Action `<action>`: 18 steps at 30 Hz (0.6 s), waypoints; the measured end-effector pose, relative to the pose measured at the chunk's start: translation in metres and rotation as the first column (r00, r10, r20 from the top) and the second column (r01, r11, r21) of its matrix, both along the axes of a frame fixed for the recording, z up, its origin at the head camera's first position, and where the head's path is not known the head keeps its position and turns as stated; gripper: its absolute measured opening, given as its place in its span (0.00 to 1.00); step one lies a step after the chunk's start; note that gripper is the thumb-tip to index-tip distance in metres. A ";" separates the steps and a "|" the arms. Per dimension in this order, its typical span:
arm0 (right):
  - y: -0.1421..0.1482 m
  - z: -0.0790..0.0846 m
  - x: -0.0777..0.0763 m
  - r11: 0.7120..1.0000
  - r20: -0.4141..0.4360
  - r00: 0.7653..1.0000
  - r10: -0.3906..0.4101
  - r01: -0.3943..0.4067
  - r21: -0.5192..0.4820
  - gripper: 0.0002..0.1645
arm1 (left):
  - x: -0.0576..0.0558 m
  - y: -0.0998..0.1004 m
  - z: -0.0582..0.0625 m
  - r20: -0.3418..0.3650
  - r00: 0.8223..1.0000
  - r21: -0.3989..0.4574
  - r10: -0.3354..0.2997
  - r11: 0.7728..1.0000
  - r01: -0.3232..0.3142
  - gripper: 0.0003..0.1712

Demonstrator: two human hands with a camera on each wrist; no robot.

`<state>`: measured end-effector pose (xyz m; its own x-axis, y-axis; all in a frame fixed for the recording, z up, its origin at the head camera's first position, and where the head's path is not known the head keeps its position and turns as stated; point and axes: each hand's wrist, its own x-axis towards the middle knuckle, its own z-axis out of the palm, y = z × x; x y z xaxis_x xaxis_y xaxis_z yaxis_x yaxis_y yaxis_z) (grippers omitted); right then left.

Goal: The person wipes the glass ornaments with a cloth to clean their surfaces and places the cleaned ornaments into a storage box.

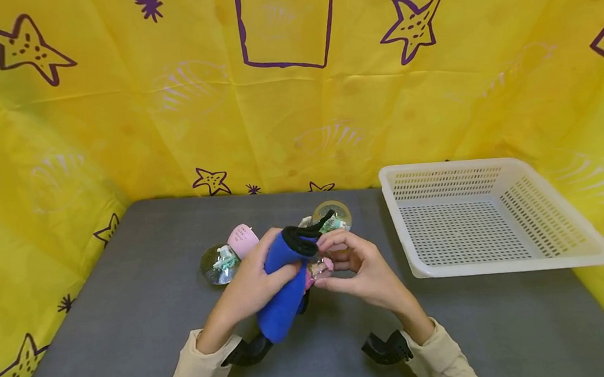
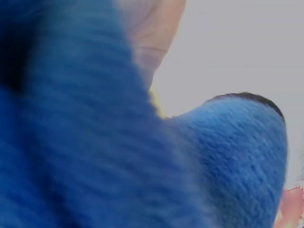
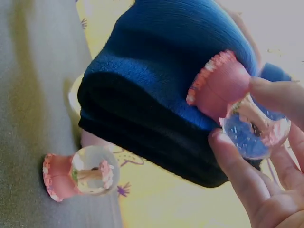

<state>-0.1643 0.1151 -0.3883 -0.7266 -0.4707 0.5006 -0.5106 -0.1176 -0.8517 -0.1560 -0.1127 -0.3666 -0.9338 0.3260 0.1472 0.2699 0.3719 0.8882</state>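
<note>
My left hand (image 1: 251, 282) grips a folded blue cloth (image 1: 284, 290) with black edging, its thumb laid across the front. My right hand (image 1: 364, 266) pinches a small snow globe (image 3: 254, 128) by its clear ball, between thumb and fingers. The globe's ribbed pink base, rimmed with tiny flowers, rests against the cloth in the right wrist view; inside the ball is a little pink-topped tree. Blue fabric (image 2: 95, 123) fills most of the left wrist view, hiding nearly all of the left hand.
Left of the hands, a larger snow globe (image 1: 220, 265) with a pink base (image 1: 243, 240) lies on its side. Behind them is another globe (image 1: 333, 214). A second small pink-based globe (image 3: 80, 175) is on the grey table (image 1: 145, 295). A white plastic basket (image 1: 510, 265) stands at right.
</note>
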 end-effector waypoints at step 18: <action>-0.002 -0.003 -0.002 0.999 -0.090 0.996 -0.019 0.022 0.032 0.33 | -0.002 -0.006 0.001 0.078 0.988 0.046 -0.133 0.990 0.130 0.25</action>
